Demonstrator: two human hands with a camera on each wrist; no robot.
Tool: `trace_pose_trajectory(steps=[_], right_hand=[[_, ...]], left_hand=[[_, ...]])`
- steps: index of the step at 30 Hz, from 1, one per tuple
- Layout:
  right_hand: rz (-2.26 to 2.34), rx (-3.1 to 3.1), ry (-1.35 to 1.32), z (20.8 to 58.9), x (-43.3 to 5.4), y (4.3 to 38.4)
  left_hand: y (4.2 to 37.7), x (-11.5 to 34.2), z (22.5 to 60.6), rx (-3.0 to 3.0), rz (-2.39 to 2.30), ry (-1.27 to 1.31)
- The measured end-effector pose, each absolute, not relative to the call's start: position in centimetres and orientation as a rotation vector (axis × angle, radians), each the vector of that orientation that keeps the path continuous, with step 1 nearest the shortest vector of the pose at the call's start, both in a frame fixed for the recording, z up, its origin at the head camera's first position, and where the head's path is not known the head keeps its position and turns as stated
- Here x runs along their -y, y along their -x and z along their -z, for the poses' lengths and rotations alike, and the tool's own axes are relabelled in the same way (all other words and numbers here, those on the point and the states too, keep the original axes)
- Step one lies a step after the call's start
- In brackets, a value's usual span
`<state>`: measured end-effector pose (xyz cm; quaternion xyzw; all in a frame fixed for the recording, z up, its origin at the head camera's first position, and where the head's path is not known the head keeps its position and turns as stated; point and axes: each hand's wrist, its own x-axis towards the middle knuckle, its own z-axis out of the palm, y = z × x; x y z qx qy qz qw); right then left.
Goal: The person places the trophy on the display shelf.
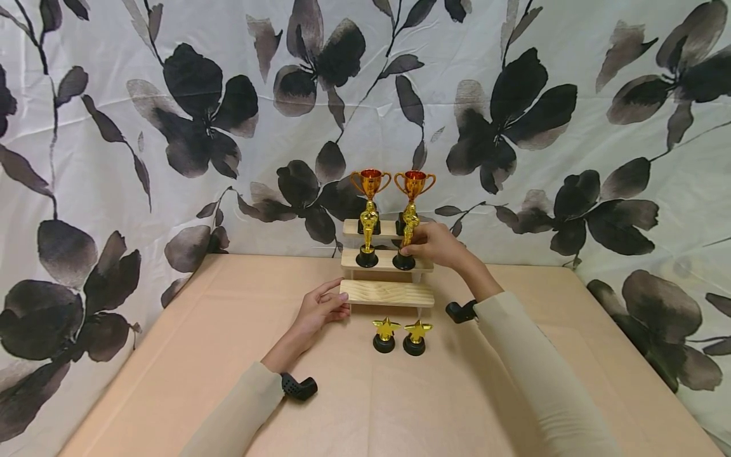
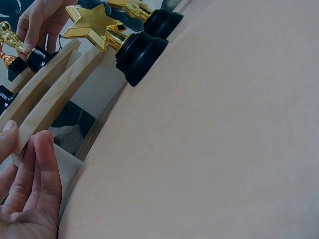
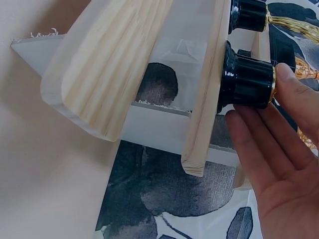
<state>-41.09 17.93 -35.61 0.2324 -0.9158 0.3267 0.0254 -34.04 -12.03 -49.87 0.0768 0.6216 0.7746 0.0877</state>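
A three-step wooden display stand [image 1: 387,293] stands at the back of the table. My left hand [image 1: 321,311] holds the left end of its lowest step, thumb above and fingers [image 2: 46,164] beneath in the left wrist view. On the middle step are two gold figure trophies with black bases. My right hand [image 1: 434,244] pinches the right figure trophy [image 1: 408,222] low down, by its black base [image 3: 249,79]. The left figure trophy [image 1: 368,222] stands upright beside it. Behind them, two orange-gold trophy cups [image 1: 371,182] rise from the top step.
Two small gold star trophies [image 1: 384,336] with black bases stand on the table [image 1: 371,400] in front of the stand, whose lowest step is bare. A white cloth with dark flowers [image 1: 400,127] hangs right behind the stand. Black wrist devices [image 1: 299,387] sit at both cuffs.
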Motion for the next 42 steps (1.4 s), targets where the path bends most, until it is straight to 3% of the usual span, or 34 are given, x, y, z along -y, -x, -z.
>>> trace_pose_trajectory(steps=[42], right_hand=[[-0.744,2.721,-0.516,36.15,-17.22,40.81]], left_hand=[[34.26,12.12,50.30,-1.852,-2.309,-0.252]])
